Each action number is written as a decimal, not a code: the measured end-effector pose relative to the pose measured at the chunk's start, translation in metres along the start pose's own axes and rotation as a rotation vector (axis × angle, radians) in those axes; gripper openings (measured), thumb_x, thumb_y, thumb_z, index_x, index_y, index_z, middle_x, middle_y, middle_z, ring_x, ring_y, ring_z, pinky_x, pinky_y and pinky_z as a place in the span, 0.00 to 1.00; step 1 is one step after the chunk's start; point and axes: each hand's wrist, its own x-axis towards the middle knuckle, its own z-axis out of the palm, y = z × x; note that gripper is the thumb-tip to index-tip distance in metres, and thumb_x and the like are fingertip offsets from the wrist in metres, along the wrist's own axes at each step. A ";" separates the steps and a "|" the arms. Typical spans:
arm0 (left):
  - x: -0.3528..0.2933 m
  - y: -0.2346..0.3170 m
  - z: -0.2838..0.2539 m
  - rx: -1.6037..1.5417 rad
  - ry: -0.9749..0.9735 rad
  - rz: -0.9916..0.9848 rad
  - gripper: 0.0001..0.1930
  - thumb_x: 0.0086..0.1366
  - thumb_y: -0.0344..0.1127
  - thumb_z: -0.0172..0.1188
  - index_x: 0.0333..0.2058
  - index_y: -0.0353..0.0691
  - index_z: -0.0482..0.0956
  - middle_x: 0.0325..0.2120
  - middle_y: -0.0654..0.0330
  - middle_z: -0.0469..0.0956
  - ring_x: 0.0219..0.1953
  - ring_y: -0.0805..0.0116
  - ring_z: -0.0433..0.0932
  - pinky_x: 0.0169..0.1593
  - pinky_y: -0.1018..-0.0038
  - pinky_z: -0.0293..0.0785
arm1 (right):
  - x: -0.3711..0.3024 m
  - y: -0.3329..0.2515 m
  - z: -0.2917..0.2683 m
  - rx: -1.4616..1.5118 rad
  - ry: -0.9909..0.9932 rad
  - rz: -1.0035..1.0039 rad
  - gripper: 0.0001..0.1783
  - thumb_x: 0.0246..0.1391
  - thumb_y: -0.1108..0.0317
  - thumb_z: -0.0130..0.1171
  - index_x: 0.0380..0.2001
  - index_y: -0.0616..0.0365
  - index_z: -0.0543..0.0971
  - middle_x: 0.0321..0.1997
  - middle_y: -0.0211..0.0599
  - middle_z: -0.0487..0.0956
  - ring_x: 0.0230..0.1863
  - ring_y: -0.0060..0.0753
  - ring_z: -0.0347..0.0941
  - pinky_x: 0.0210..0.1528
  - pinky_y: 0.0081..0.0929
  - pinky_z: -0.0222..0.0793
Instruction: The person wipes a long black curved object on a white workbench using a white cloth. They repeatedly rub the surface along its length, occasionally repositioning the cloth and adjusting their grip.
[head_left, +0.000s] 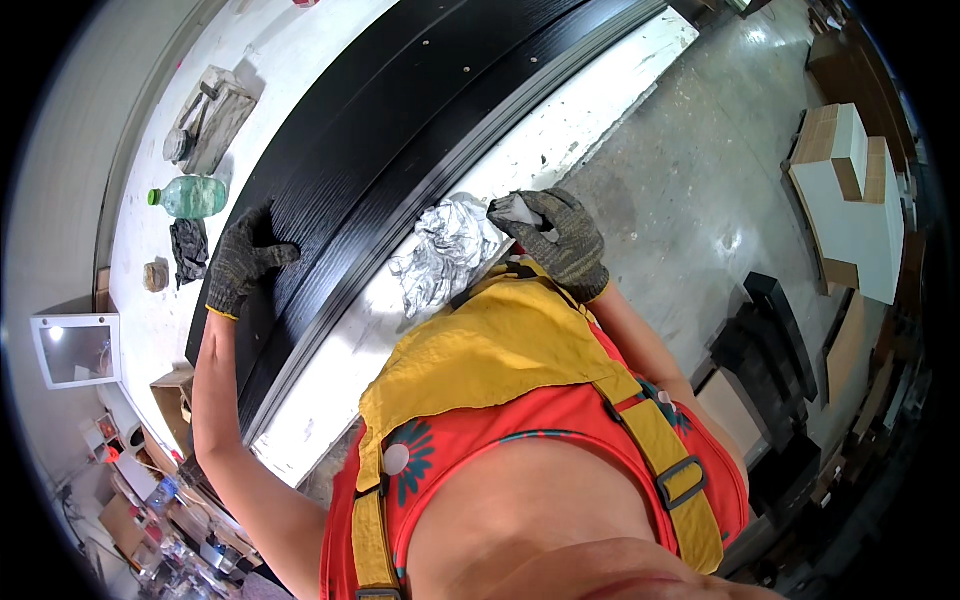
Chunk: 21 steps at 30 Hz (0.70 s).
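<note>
1. Floor (680,160), grey concrete, beyond the panel's right side.
2. Bench (562,138), white, scuffed, under the panel and showing along both its long sides.
3. Panel (370,130), black, wood-grained, with grooves along its length; small pale spots toward its upper end.
4. Left hand (236,262), in a dark knit glove with yellow cuff; fingers spread, thumb out, over the panel's far edge at its lower end. Contact cannot be told.
5. Right hand (570,245), gloved alike; fingers and thumb closed round a scrap, off the panel's near side.
6. Scrap (514,211), greyish white, in the right hand, just beside the wad.
7. Wad (447,248), white, crumpled, on the bench along the panel's near edge; cloth or paper, cannot tell.
8. Bottle (193,197), clear green, green cap, beyond the panel's far edge.
9. Black bundle (189,250), crumpled, between the panel and a tape roll (155,277).
10. Block (222,118), pale, worn, beyond the panel's far edge, past the bottle.
</note>
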 end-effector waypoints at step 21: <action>-0.076 0.068 0.022 0.379 0.388 0.037 0.24 0.54 0.42 0.73 0.47 0.38 0.81 0.42 0.49 0.82 0.44 0.51 0.82 0.49 0.62 0.77 | 0.046 0.015 -0.019 0.094 0.270 -0.002 0.16 0.48 0.67 0.72 0.42 0.55 0.84 0.37 0.36 0.81 0.37 0.32 0.79 0.38 0.28 0.76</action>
